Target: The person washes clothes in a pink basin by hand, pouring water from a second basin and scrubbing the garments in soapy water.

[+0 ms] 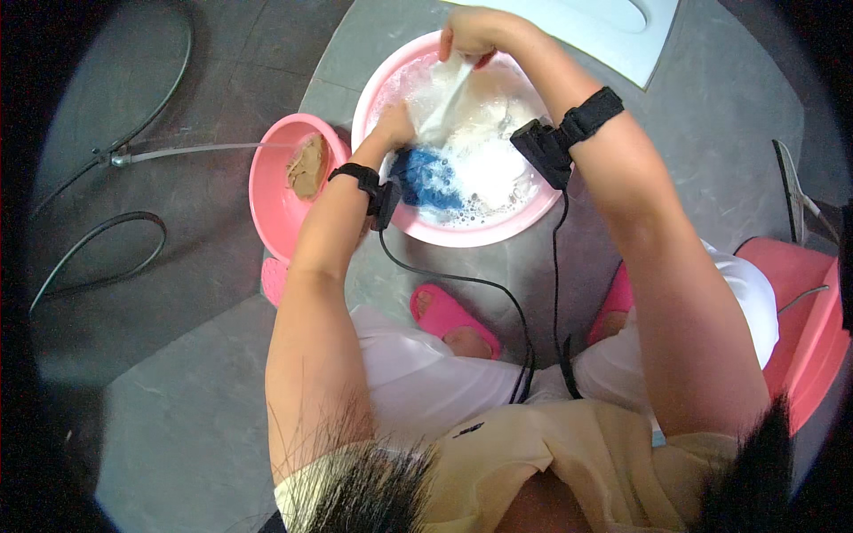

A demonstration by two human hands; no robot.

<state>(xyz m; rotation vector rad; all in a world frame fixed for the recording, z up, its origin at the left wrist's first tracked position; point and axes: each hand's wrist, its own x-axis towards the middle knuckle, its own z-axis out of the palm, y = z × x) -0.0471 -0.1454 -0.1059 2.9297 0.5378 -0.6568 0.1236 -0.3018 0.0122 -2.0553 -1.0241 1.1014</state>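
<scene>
A round pink basin [466, 236] of sudsy water stands on the floor before me. Over its far side, my right hand [470, 40] grips a wet white cloth [448, 103] and pulls it up out of the suds into a taut strip. My left hand [398, 125] is inside the basin at the left, curled close to the lower end of that cloth; its fingers are hidden, so its hold cannot be made out. Dark blue fabric [426, 178] lies in the foam just below my left hand. White suds [493, 166] hide much of what is in the water.
Left of the big basin, a smaller pink basin [272, 200] holds a tan, crumpled piece [308, 168]. A hose [150, 123] with a metal fitting lies beyond it. A white fixture [600, 26] is set in the floor at top right. Black cables [466, 276] hang from my wrist straps.
</scene>
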